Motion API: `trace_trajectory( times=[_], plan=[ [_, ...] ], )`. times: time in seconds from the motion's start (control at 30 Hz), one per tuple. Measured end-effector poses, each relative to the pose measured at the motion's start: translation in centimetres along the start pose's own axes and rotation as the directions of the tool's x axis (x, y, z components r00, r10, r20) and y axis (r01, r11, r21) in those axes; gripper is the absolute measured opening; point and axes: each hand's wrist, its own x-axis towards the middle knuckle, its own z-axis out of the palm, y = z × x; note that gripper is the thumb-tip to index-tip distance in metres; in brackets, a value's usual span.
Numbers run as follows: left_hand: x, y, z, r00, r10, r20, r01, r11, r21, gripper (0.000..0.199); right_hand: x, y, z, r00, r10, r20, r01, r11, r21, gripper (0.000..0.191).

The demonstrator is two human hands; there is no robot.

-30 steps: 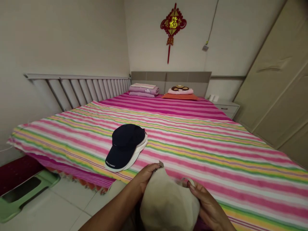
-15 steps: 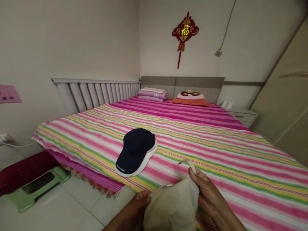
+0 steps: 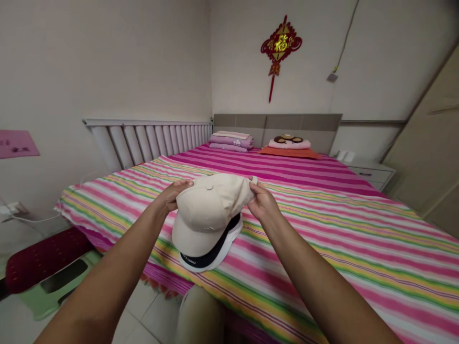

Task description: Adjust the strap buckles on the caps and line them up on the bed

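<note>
Both my hands hold a beige baseball cap (image 3: 208,213) by its sides, crown up, out over the bed. My left hand (image 3: 171,195) grips its left side and my right hand (image 3: 262,200) pinches the right edge near the back. Directly below it lies a navy cap (image 3: 202,258) on a white cap (image 3: 224,250). The beige cap hides most of the navy one, showing only its brim. I cannot tell whether the beige cap touches the navy cap.
A pink, yellow and green striped bedspread (image 3: 322,239) covers the bed. Folded lilac bedding (image 3: 231,142) and a pillow (image 3: 289,142) lie by the headboard (image 3: 278,126). A white radiator (image 3: 150,141) runs along the left wall, above a green stool with a red cushion (image 3: 45,260).
The beige cap has moved from close to me forward and out over the navy and white caps. Both my arms now reach out, and the view has shifted slightly right.
</note>
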Motion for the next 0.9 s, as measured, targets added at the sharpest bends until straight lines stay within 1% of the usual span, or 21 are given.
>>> trace_trajectory(
  times=[0.03, 0.1, 0.17, 0.23, 0.33, 0.43, 0.5, 0.6, 0.63, 0.67, 0.73, 0.8, 0.83, 0.87, 0.9],
  plan=[
    [1.1, -0.4, -0.2, 1.0, -0.027, -0.012, 0.027, 0.999, 0.018, 0.028, 1.0, 0.8, -0.1, 0.998, 0.014, -0.058, -0.016, 0.999, -0.032, 0.013],
    [2.7, -2.1, -0.6, 0.994, -0.096, -0.055, 0.1, 0.993, 0.063, 0.028, 2.3, 2.7, -0.9, 0.98, 0.081, -0.179, -0.102, 0.988, -0.113, 0.008],
    [3.3, -4.4, -1.2, 0.982, -0.15, -0.114, 0.162, 0.982, 0.099, 0.026, 2.5, 4.9, -2.5, 0.949, 0.156, -0.274, -0.212, 0.958, -0.191, 0.014],
    [2.9, -6.5, -1.9, 0.975, -0.173, -0.14, 0.19, 0.975, 0.115, 0.026, 1.7, 6.9, -4.1, 0.927, 0.198, -0.319, -0.284, 0.925, -0.252, 0.016],
    [1.5, -8.4, -3.1, 0.971, -0.186, -0.153, 0.205, 0.972, 0.117, 0.031, -0.2, 9.1, -5.8, 0.921, 0.241, -0.305, -0.337, 0.886, -0.318, 0.017],
    [0.0, -9.2, -3.8, 0.965, -0.214, -0.148, 0.232, 0.966, 0.116, 0.044, -1.8, 10.4, -6.1, 0.927, 0.279, -0.252, -0.36, 0.851, -0.382, 0.02],
    [-0.6, -9.7, -3.8, 0.963, -0.243, -0.116, 0.257, 0.958, 0.126, 0.051, -2.4, 11.1, -5.8, 0.932, 0.291, -0.218, -0.359, 0.832, -0.423, 0.022],
    [-1.0, -10.3, -2.8, 0.96, -0.264, -0.098, 0.276, 0.951, 0.14, 0.059, -2.6, 11.8, -5.4, 0.943, 0.278, -0.185, -0.333, 0.82, -0.465, 0.019],
    [-1.1, -10.4, -2.3, 0.963, -0.251, -0.101, 0.264, 0.954, 0.145, 0.06, -2.5, 12.0, -5.4, 0.948, 0.264, -0.18, -0.319, 0.821, -0.474, 0.018],
    [-1.2, -10.5, -1.7, 0.972, -0.214, -0.098, 0.227, 0.963, 0.148, 0.061, -2.5, 12.2, -5.5, 0.953, 0.246, -0.177, -0.302, 0.824, -0.48, 0.017],
    [-1.4, -10.5, -0.5, 0.996, -0.064, -0.065, 0.073, 0.985, 0.157, 0.058, -2.5, 12.6, -5.9, 0.961, 0.213, -0.174, -0.272, 0.831, -0.485, 0.014],
    [-1.7, -10.5, 0.5, 0.995, 0.099, -0.019, -0.094, 0.983, 0.158, 0.055, -2.6, 12.9, -6.4, 0.965, 0.198, -0.173, -0.258, 0.838, -0.48, 0.013],
    [-1.8, -10.6, 0.8, 0.99, 0.14, -0.005, -0.138, 0.979, 0.151, 0.055, -2.6, 13.1, -6.7, 0.965, 0.197, -0.174, -0.257, 0.841, -0.476, 0.014],
    [-2.0, -10.6, 1.1, 0.989, 0.146, 0.0, -0.145, 0.979, 0.144, 0.056, -2.6, 13.2, -6.9, 0.965, 0.197, -0.175, -0.258, 0.843, -0.471, 0.014],
    [-2.1, -10.7, 1.3, 0.992, 0.123, 0.004, -0.123, 0.983, 0.133, 0.058, -2.6, 13.3, -7.1, 0.964, 0.198, -0.175, -0.258, 0.846, -0.467, 0.014]
  ],
)
